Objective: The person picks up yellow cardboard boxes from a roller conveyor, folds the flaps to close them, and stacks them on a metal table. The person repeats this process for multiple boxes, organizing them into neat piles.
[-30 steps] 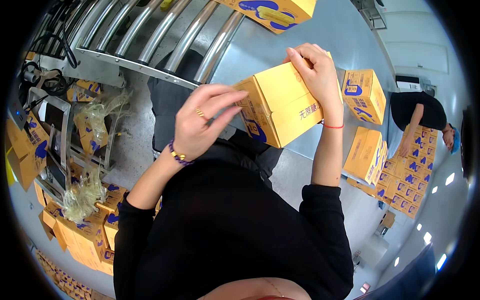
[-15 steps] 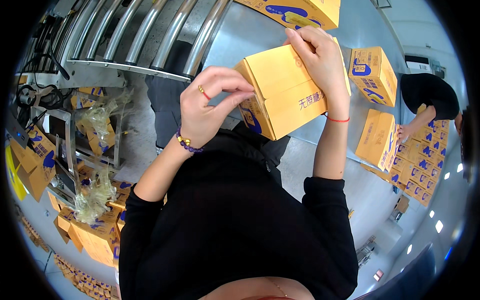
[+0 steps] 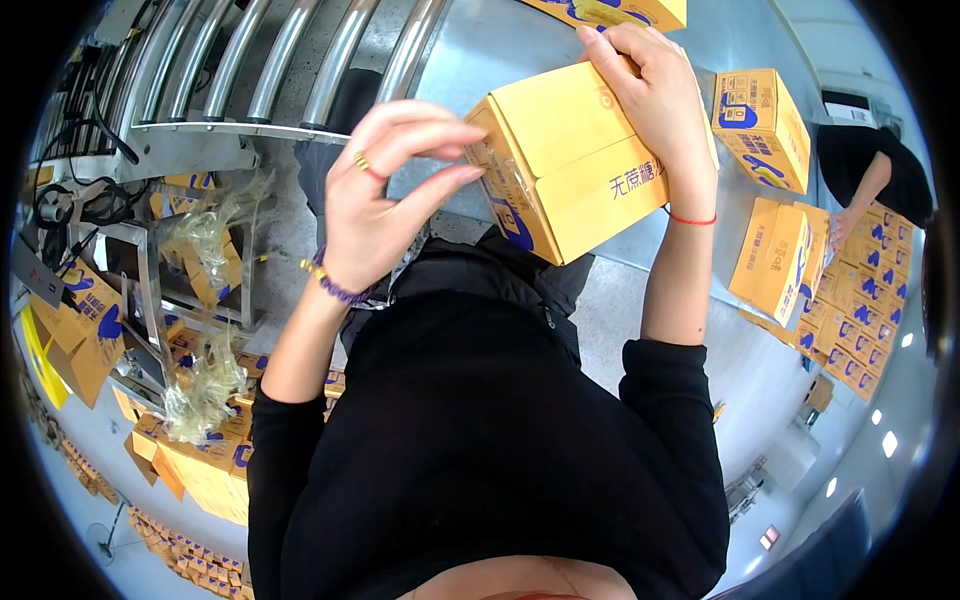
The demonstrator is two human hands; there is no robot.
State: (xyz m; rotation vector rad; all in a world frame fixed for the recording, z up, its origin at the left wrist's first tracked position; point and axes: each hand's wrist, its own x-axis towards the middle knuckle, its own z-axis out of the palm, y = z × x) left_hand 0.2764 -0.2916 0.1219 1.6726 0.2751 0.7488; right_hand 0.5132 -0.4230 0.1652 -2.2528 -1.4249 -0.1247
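Yellow carton, right hand atop, left hand at its end edge.

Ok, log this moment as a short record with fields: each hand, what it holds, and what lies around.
left hand: left hand, fingers pinched at the near end of the yellow carton, where clear film shows
right hand: right hand grips the carton's far top edge
carton state: flaps shut, held tilted above the grey table
on the table: more yellow cartons
conveyor: metal rollers at upper left
at left: crumpled clear film by a metal frame
other person: dark-sleeved arm at the right, over a stack of boxes
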